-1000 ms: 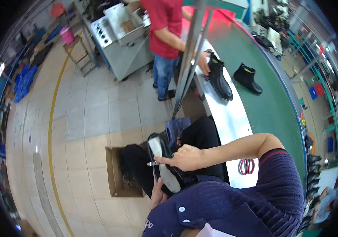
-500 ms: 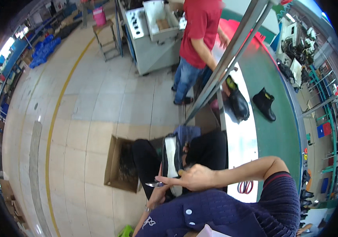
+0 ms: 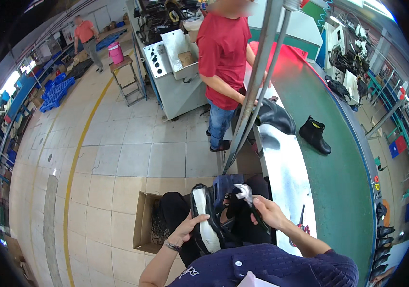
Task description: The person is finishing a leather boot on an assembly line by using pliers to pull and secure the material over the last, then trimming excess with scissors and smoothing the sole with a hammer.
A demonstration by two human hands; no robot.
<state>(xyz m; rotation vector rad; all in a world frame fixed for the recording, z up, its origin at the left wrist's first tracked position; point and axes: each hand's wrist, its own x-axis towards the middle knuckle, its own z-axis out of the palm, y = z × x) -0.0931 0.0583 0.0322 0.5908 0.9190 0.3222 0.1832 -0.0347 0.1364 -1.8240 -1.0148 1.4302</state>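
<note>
A black shoe or boot (image 3: 208,237) rests sole up over my lap, its underside pale and whitish. My left hand (image 3: 186,229) grips it from the left side, thumb lying across the sole. In my right hand (image 3: 271,213) is a hammer (image 3: 244,192), raised to the right of the shoe and apart from it. The hammer's bright metal head points away from me, and its dark handle runs back under my fingers. The far end of the shoe is free of my hands.
A cardboard box (image 3: 140,225) of dark stringy material is left of my legs; a blue crate (image 3: 222,184) is ahead. Scissors (image 3: 302,224) lie on the metal ledge (image 3: 288,177). A black boot (image 3: 315,135) stands on the green belt (image 3: 338,191). Beyond a metal post (image 3: 257,81), a co-worker (image 3: 223,52) handles another boot (image 3: 276,117).
My right hand has moved from the shoe's near end out to the right, lifting the hammer. My left hand now shows on the shoe's side. The view has tilted up.
</note>
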